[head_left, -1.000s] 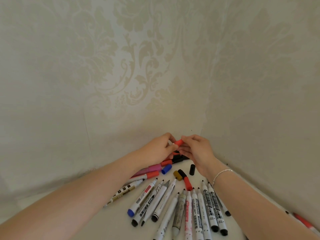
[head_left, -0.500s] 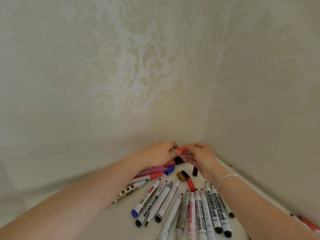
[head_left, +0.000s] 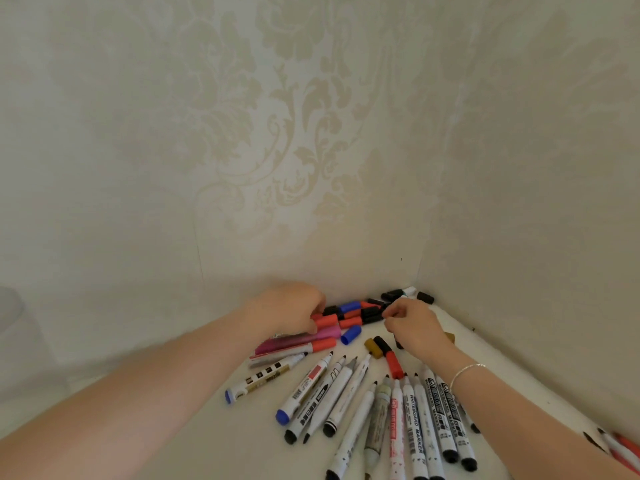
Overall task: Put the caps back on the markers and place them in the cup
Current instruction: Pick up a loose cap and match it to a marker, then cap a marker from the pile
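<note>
My left hand (head_left: 291, 311) grips a red-capped marker (head_left: 325, 320) low over the heap at the back of the white surface. My right hand (head_left: 414, 323) is apart from it, fingers curled, with the fingertips at a cluster of loose black caps (head_left: 371, 312); whether it pinches one is hidden. Loose blue caps (head_left: 350, 334) and red caps lie between the hands. Several uncapped white markers (head_left: 346, 386) fan out in front, tips pointing away from me. A pink marker (head_left: 301, 338) lies under my left hand. No cup is recognisable.
Patterned walls close in behind and on the right, forming a corner where more black caps (head_left: 394, 294) lie. A gold cap (head_left: 372, 346) and a black-and-red marker (head_left: 390, 358) lie below my right hand. Red markers (head_left: 623, 450) lie at the lower right edge. A pale grey shape (head_left: 8, 310) shows at the far left.
The hands, joined on the red cap before, have separated and dropped. My left hand carried the red-capped marker down to the heap; my right hand moved right to the black caps.
</note>
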The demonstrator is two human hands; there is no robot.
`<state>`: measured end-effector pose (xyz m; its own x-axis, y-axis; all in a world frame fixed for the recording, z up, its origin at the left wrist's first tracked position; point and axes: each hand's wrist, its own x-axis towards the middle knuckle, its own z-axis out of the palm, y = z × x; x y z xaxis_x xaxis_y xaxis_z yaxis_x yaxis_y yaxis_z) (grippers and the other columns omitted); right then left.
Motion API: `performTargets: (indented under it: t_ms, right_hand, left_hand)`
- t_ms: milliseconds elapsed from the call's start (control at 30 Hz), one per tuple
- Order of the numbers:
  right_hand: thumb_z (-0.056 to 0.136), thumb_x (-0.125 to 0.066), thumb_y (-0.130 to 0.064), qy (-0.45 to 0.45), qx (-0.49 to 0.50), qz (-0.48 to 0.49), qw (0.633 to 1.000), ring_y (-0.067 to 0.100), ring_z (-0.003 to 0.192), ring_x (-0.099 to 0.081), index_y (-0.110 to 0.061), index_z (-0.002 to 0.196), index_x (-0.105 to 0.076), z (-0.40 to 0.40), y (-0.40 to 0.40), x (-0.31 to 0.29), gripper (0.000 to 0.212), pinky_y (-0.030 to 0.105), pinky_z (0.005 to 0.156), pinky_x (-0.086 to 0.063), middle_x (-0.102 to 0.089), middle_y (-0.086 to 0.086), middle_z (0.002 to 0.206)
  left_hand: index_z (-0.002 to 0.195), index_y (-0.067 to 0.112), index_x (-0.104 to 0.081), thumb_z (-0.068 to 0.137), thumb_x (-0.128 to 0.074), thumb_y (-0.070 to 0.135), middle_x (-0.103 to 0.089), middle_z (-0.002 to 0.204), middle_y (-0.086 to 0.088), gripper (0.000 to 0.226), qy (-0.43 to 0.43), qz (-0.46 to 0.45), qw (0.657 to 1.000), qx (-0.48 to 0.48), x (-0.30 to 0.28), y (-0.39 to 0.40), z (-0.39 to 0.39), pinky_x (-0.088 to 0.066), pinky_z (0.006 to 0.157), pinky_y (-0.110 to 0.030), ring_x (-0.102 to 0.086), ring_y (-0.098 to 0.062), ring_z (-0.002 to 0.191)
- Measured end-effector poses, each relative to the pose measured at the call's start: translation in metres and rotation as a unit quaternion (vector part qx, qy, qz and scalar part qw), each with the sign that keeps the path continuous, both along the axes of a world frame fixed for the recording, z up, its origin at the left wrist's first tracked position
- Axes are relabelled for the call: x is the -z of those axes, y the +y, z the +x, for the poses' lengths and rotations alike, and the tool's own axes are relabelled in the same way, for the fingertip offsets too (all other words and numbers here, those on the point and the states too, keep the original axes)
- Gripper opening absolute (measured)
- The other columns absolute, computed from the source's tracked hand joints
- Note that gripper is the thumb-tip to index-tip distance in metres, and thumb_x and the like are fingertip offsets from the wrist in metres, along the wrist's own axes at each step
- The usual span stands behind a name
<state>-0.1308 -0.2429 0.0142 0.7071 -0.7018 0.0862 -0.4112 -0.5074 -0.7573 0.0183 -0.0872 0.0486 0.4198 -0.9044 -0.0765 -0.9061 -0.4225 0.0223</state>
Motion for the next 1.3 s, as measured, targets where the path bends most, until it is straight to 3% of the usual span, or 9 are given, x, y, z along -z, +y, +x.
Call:
performTargets:
  t_ms: [267, 433, 667, 800, 900, 1000, 1100, 1200, 1300]
  right_hand:
    - [0.090, -0.051, -0.003, 0.080, -0.055, -0.136, 0.986, 0.009, 0.075, -0.050, -0.020, 0.109, -0.063, 0.000, 0.001, 0.004, 0.029, 0.013, 0.056, -0.034, -0.054, 0.000, 0.098]
    - [0.092, -0.049, -0.007, 0.120, -0.176, -0.271, 0.939, 0.017, 0.119, -0.043, -0.028, 0.128, -0.059, 0.009, 0.015, 0.010, 0.043, 0.025, 0.100, -0.034, -0.051, -0.003, 0.128]
    - [0.091, -0.047, -0.005, 0.165, -0.198, -0.385, 0.886, 0.021, 0.120, -0.039, -0.026, 0.130, -0.054, 0.024, 0.027, 0.016, 0.045, 0.030, 0.098, -0.029, -0.049, 0.000, 0.129]
    - [0.092, -0.049, -0.010, 0.168, -0.186, -0.386, 0.888, 0.021, 0.115, -0.043, -0.022, 0.124, -0.057, 0.024, 0.024, 0.017, 0.035, 0.029, 0.095, -0.032, -0.050, 0.001, 0.121]
    - [0.091, -0.056, -0.014, 0.078, -0.136, -0.257, 0.954, 0.016, 0.099, -0.052, -0.017, 0.105, -0.060, 0.022, 0.019, 0.011, 0.016, 0.021, 0.078, -0.040, -0.056, 0.001, 0.106]
    - [0.087, -0.064, -0.012, -0.065, -0.056, -0.021, 0.996, 0.013, 0.081, -0.057, -0.010, 0.095, -0.059, 0.016, 0.012, -0.004, 0.010, 0.012, 0.060, -0.040, -0.062, 0.002, 0.090]
    - [0.089, -0.063, -0.007, -0.211, -0.023, 0.223, 0.952, 0.019, 0.076, -0.064, -0.007, 0.097, -0.061, 0.009, 0.004, -0.021, 0.009, 0.026, 0.073, -0.053, -0.065, 0.009, 0.085]
    - [0.095, -0.054, -0.009, -0.289, -0.045, 0.387, 0.875, 0.022, 0.073, -0.064, -0.011, 0.104, -0.063, 0.000, -0.002, -0.034, 0.013, 0.033, 0.075, -0.053, -0.062, 0.009, 0.082]
    - [0.097, -0.049, -0.010, -0.281, -0.080, 0.398, 0.870, 0.019, 0.072, -0.059, -0.011, 0.115, -0.065, -0.005, -0.001, -0.041, 0.024, 0.031, 0.078, -0.051, -0.059, 0.007, 0.083]
  left_hand:
    - [0.087, 0.017, -0.050, 0.090, -0.054, 0.021, -0.058, 0.098, -0.005, 0.007, -0.097, -0.031, 0.994, 0.043, 0.002, 0.003, -0.006, -0.042, 0.070, -0.032, -0.055, -0.024, 0.089]
    - [0.066, 0.015, -0.048, 0.091, -0.059, 0.040, -0.047, 0.062, 0.002, 0.037, -0.007, 0.101, 0.995, -0.016, -0.008, 0.001, -0.013, -0.038, 0.061, -0.030, -0.045, -0.016, 0.059]
    - [0.085, 0.012, -0.058, 0.081, -0.073, 0.039, -0.052, 0.067, 0.006, 0.032, 0.030, 0.239, 0.969, -0.059, -0.015, 0.003, -0.027, -0.039, 0.052, -0.020, -0.047, -0.007, 0.054]
    - [0.071, 0.015, -0.056, 0.077, -0.077, 0.035, -0.060, 0.068, 0.003, 0.030, 0.035, 0.244, 0.968, -0.052, -0.006, 0.005, -0.022, -0.050, 0.065, -0.028, -0.059, -0.014, 0.065]
    - [0.070, 0.012, -0.058, 0.081, -0.071, 0.031, -0.056, 0.063, 0.003, 0.025, 0.093, 0.128, 0.987, -0.023, -0.015, 0.008, -0.018, -0.041, 0.056, -0.027, -0.053, -0.016, 0.062]
    - [0.084, 0.014, -0.058, 0.086, -0.065, 0.029, -0.063, 0.070, 0.006, 0.017, 0.222, -0.113, 0.969, -0.003, -0.027, 0.009, -0.019, -0.045, 0.064, -0.030, -0.056, -0.013, 0.062]
    - [0.096, 0.013, -0.057, 0.093, -0.057, 0.024, -0.074, 0.083, -0.002, 0.011, 0.399, -0.229, 0.888, -0.017, -0.027, 0.006, -0.017, -0.056, 0.084, -0.039, -0.071, -0.017, 0.078]
    - [0.107, 0.009, -0.059, 0.098, -0.051, 0.021, -0.071, 0.088, -0.009, 0.017, 0.516, -0.262, 0.814, -0.043, -0.024, 0.002, -0.017, -0.057, 0.086, -0.046, -0.072, -0.026, 0.086]
    - [0.111, 0.012, -0.059, 0.099, -0.049, 0.025, -0.068, 0.084, -0.006, 0.020, 0.518, -0.252, 0.816, -0.045, -0.022, -0.001, -0.018, -0.058, 0.067, -0.035, -0.067, -0.020, 0.069]
